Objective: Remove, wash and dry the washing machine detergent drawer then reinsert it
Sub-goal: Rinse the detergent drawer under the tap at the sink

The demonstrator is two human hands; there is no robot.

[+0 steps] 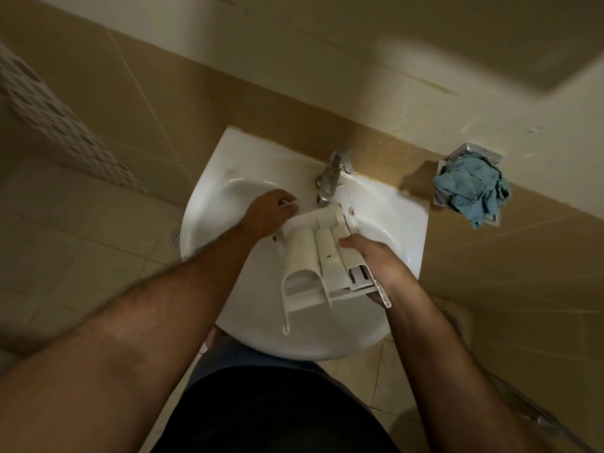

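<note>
White plastic detergent drawer [322, 256]: inverted over sink [209, 204], below tap [330, 179]. Right hand [376, 266] grip clasps its near-right edge; left hand [271, 209], fingers curled, touches far-left corner. Risk: wet plastic slipping from single-sided grip, striking basin.

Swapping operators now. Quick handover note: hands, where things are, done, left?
Right hand grips the detergent drawer along its right side, holding it upside down over the sink.
Left hand is at the drawer's far left end below the tap; its grip is unclear.
Blue cloth sits in the wall holder to the right.
Done: drawer removed. Whether water is running is unclear.
Left: finish washing, dry, reinsert.
</note>
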